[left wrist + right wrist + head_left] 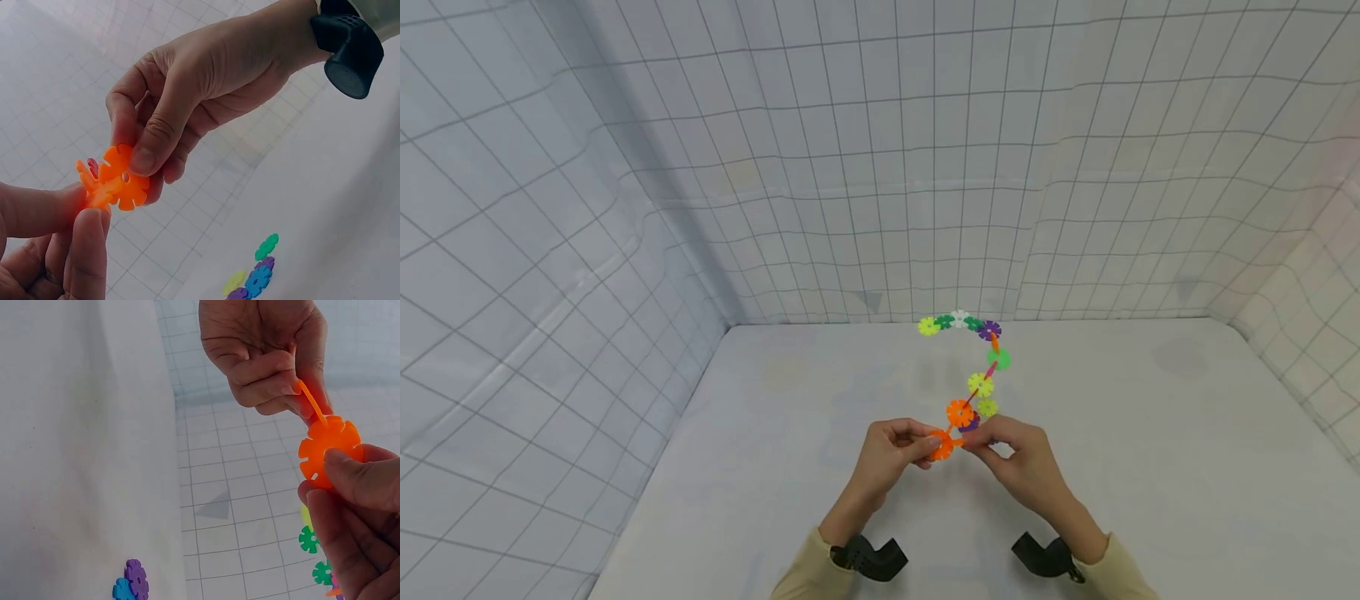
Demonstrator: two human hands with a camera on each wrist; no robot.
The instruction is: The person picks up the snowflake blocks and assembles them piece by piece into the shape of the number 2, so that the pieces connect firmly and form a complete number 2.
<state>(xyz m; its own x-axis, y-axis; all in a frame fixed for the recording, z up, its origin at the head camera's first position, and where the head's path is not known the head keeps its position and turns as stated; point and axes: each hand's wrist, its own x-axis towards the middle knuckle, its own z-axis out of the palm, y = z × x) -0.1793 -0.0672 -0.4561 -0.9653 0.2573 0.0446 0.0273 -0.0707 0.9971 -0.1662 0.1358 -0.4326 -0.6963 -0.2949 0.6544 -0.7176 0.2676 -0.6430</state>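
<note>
My left hand (891, 454) pinches an orange notched flower disc (941, 445), seen face-on in the head view and nearly edge-on in the right wrist view. Thumb and fingers of my right hand (1018, 458) pinch a second orange flower disc (325, 447), its flat face turned to the right wrist camera. The two discs meet at their edges between the hands. Beyond them another orange disc (959, 413) begins a curving chain of flower discs, with a yellow disc (981, 385), a green disc (999, 359), a purple disc (990, 331) and a white disc (959, 319).
A purple disc (970, 422) and a lime disc (987, 407) show just beyond my right hand. In the left wrist view a blue disc (257, 282) appears among other discs lower down. The white table (790, 400) is bordered by grid-patterned sheeting (895, 233) at the back and sides.
</note>
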